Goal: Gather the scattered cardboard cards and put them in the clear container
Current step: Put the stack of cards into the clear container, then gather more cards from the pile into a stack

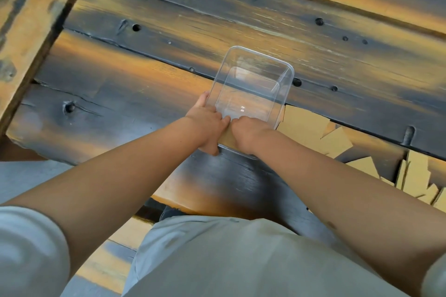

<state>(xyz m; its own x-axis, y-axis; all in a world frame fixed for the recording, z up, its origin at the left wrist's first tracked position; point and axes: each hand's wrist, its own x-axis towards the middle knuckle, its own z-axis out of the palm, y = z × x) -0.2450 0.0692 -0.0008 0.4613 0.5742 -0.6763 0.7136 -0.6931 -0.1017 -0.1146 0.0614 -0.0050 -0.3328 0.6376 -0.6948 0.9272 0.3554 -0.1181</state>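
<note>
While both hands meet at the clear container's (pixel 253 84) near end, the left hand (pixel 207 125) grips its rim; the right hand (pixel 246 132) pinches a cardboard card (pixel 228 138) inside, and scattered cards (pixel 313 132) lie right of the container.

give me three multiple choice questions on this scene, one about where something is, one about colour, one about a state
1. Where do the loose cardboard cards lie?
A. to the right of the clear container
B. to its left
C. beyond its far end

2. What colour are the cards?
A. white
B. tan brown
C. green

3. How is the container being handled?
A. untouched
B. one hand only
C. both hands at its near end

Key: 1 A, the cards trail off toward the right edge. 2 B, plain cardboard tan. 3 C, the left hand and right hand meet at the near rim.
</note>
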